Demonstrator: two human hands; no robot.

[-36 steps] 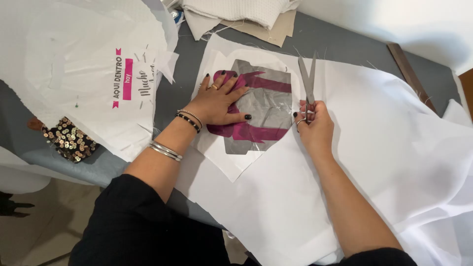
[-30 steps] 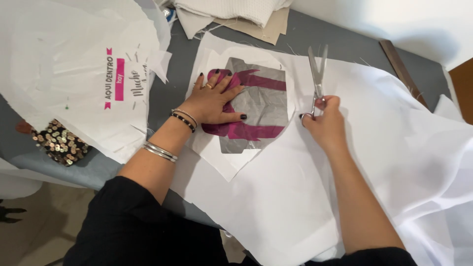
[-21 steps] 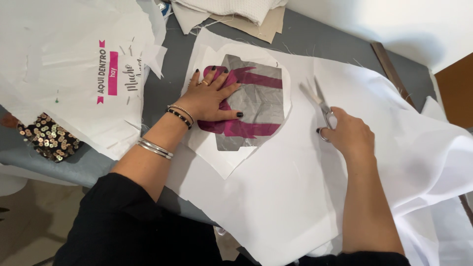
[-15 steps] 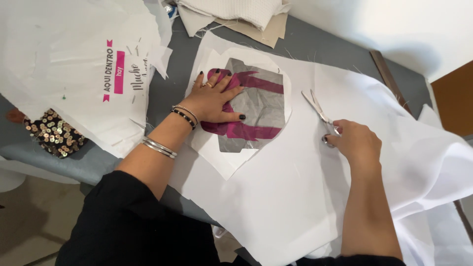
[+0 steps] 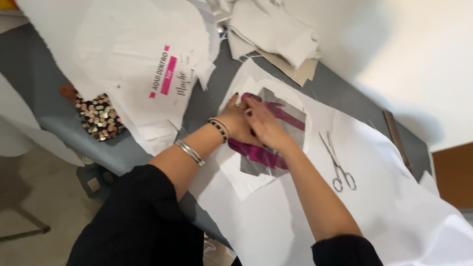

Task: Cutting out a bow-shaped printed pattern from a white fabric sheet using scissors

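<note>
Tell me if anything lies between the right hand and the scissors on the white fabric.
Nothing visible does. The right hand rests on the grey-and-magenta piece, and only bare white fabric separates it from the scissors.

Scissors [image 5: 338, 164] alone on open white fabric [image 5: 394, 197]

Black sleeves [image 5: 143, 216] are pushed up past both elbows. Behind the left fingers [image 5: 235, 101], a dark beaded bracelet [image 5: 218, 129] circles the wrist; silver bangles [image 5: 189, 151] sit farther back. Nails are dark-painted.
</note>
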